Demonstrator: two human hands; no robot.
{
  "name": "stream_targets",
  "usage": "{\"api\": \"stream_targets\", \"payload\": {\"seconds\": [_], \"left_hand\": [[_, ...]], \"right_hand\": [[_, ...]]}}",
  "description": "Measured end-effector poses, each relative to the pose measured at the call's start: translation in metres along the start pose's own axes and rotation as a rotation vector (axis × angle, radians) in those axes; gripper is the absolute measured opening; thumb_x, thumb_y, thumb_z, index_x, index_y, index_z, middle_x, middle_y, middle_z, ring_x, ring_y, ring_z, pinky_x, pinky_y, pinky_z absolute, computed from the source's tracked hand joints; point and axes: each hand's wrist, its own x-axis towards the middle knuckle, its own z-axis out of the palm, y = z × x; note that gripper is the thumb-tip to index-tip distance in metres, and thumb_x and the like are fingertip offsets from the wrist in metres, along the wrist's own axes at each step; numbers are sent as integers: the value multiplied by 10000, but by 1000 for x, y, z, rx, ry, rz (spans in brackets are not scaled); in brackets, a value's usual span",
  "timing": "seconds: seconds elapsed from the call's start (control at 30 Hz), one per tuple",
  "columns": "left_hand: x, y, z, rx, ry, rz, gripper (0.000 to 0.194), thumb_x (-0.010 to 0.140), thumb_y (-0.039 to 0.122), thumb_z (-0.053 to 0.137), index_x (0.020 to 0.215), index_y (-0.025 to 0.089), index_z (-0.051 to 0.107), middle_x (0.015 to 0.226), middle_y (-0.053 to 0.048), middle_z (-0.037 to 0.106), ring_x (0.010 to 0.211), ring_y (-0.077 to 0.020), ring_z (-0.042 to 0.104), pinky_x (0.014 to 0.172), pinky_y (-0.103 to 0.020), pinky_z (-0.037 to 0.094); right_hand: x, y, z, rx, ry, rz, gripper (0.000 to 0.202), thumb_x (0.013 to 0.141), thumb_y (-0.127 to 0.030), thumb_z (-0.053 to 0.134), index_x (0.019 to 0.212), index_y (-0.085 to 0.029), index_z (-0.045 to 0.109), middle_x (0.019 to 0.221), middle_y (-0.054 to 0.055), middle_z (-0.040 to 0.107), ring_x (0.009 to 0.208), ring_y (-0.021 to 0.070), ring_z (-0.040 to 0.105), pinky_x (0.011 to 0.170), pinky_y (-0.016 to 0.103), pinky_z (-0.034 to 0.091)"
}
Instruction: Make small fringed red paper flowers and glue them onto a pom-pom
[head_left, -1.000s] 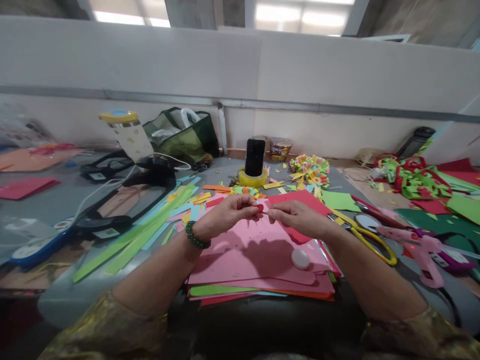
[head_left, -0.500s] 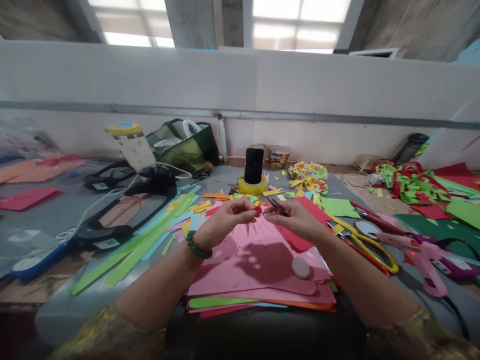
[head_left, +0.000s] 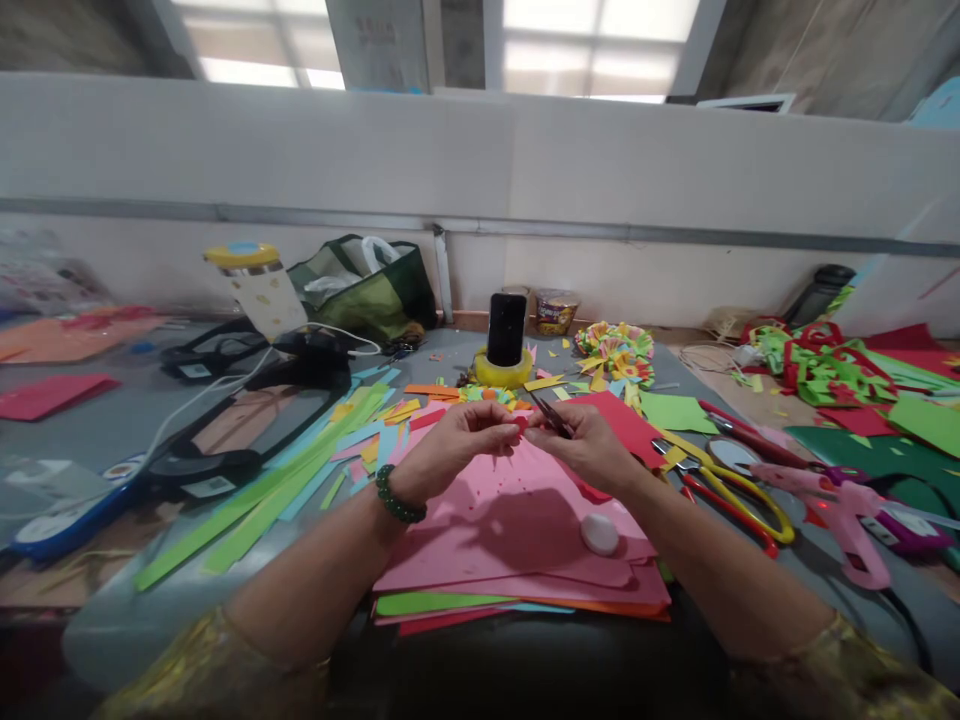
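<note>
Above a stack of pink paper sheets (head_left: 517, 560), my two hands meet almost fingertip to fingertip. My left hand (head_left: 472, 440), with a dark green bead bracelet at the wrist, is closed in a pinch on a small red paper piece (head_left: 520, 424). My right hand (head_left: 581, 445) has its fingers closed around a dark, slender two-pronged tool (head_left: 553, 412) that looks like tweezers; its prongs point up and left. Its thumb and fingertip are at the red piece as well. Tiny red bits lie on the pink sheet below, and a white round disc (head_left: 600, 534) rests near its right side.
Green paper strips (head_left: 255, 500) lie to the left. A phone (head_left: 507, 330) stands by a yellow tape roll (head_left: 502, 370) behind my hands. On the right are yellow-handled scissors (head_left: 772, 510) and a pink glue gun (head_left: 847, 510). Ruffled paper flowers (head_left: 615, 350) sit at the back.
My hands stay nearly in place, with the fingertips drawn slightly closer around the red piece. The tool has tilted a little. The whole view has shifted slightly.
</note>
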Motion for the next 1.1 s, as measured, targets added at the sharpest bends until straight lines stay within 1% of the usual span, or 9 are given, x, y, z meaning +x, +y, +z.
{"api": "stream_targets", "payload": {"seconds": [0.07,0.13,0.2,0.3,0.4,0.5,0.6,0.77,1.1], "left_hand": [[1,-1,-1,-29,13,-6,381,577,447,848,711,164,630,664,12,637,629,-115,591,639,-261,475],[2,-2,-3,-68,35,-11,389,572,442,854,705,166,616,688,7,656,653,-123,618,675,-275,496],[3,-2,-4,-101,51,-6,384,582,434,853,696,166,602,703,3,669,671,-127,634,701,-284,507],[4,-2,-4,-134,53,15,370,590,416,851,684,165,595,725,-3,685,703,-132,647,710,-278,508],[4,-1,-4,-148,55,22,364,586,409,850,687,164,600,719,-1,688,716,-137,653,713,-277,510],[4,-1,-4,-126,71,17,354,587,397,847,687,166,599,698,10,676,691,-128,642,717,-283,514],[4,0,-4,-101,73,11,347,593,393,842,693,167,597,701,10,673,697,-127,640,720,-282,517],[3,0,-4,-55,74,-1,335,617,388,829,708,166,594,721,9,665,710,-131,644,748,-299,524],[3,0,-4,-35,76,-14,339,619,411,824,697,161,609,701,5,667,689,-125,635,750,-305,526]], "right_hand": [[0,-2,-2,31,-13,21,332,818,-525,488,772,-202,553,588,-47,370,556,122,343,531,267,288],[-1,-2,-4,57,-28,54,405,872,-580,384,808,-205,525,573,-56,337,527,121,310,507,266,274],[-1,-2,-4,55,-57,63,456,876,-633,355,768,-210,488,564,-61,312,512,114,276,491,262,255],[-1,0,-2,36,-112,46,515,851,-703,373,698,-215,437,571,-61,294,518,106,258,488,259,246],[-2,1,0,1,-136,52,564,844,-739,346,702,-205,464,571,-63,270,522,106,245,487,259,227],[-2,3,-1,-29,-130,76,585,843,-735,351,766,-186,536,578,-60,263,528,109,251,489,258,213],[-2,4,-3,-53,-136,96,583,848,-717,363,808,-175,574,581,-57,261,529,111,257,492,259,207],[-1,4,-5,-66,-138,98,569,844,-706,377,773,-177,574,584,-50,277,536,113,279,498,260,215],[-2,1,-5,-87,-139,100,547,855,-684,386,764,-179,574,589,-45,303,547,115,297,506,255,236]]}}
